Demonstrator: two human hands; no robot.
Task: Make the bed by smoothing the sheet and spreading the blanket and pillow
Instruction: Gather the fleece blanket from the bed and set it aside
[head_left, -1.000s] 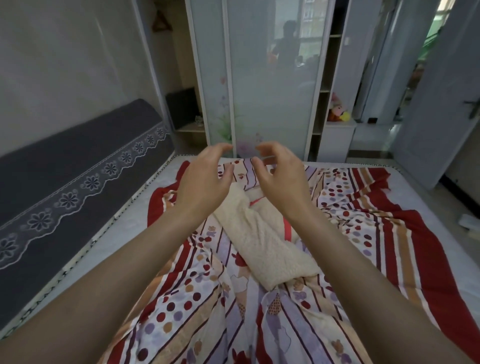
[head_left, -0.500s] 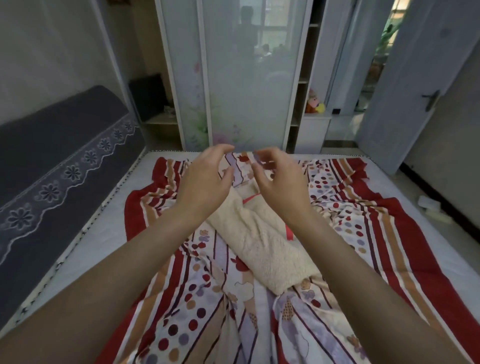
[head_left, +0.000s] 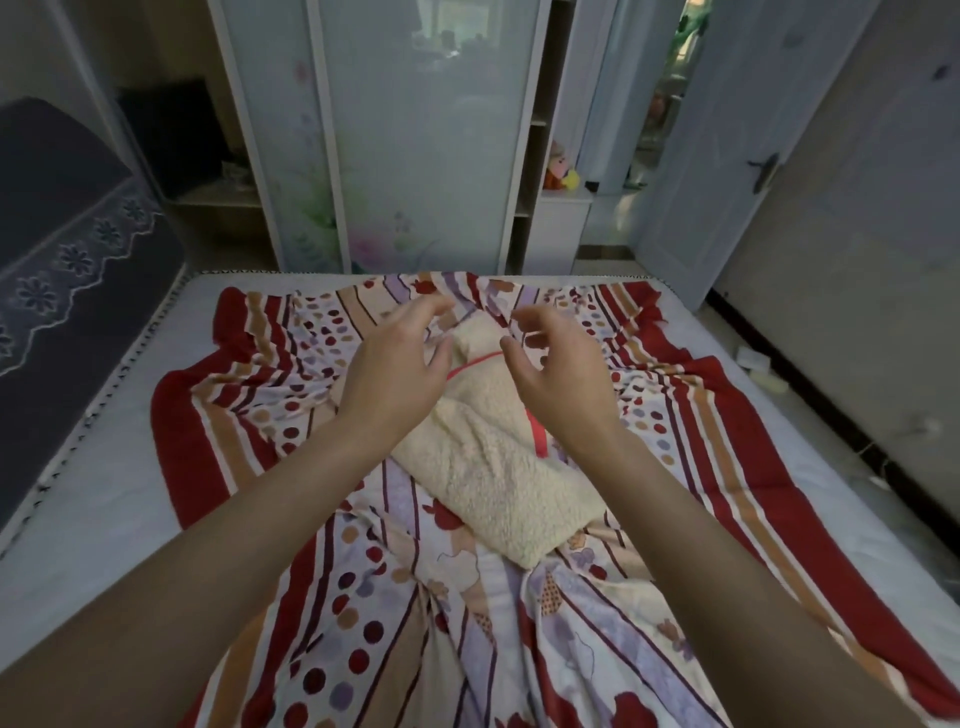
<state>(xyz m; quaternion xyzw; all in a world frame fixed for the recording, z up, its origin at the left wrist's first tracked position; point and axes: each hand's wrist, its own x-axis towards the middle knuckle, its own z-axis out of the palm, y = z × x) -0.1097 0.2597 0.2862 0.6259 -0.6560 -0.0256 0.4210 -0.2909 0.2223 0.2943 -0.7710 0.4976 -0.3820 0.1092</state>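
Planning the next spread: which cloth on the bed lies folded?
The cream fleecy blanket, bundled mid-bed; the red striped sheet lies spread under it.

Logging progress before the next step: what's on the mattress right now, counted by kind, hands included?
Patterned cloth: 1
Cream fleecy bundle: 1
Hands: 2, left hand and right hand, both over the bundle, holding nothing
Total: 4

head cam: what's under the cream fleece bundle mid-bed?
The cream fleece bundle lies on the striped, dotted sheet, wrinkled around it, which is spread on the pale mattress. The patch of sheet directly beneath is covered, so anything trapped there cannot be seen.
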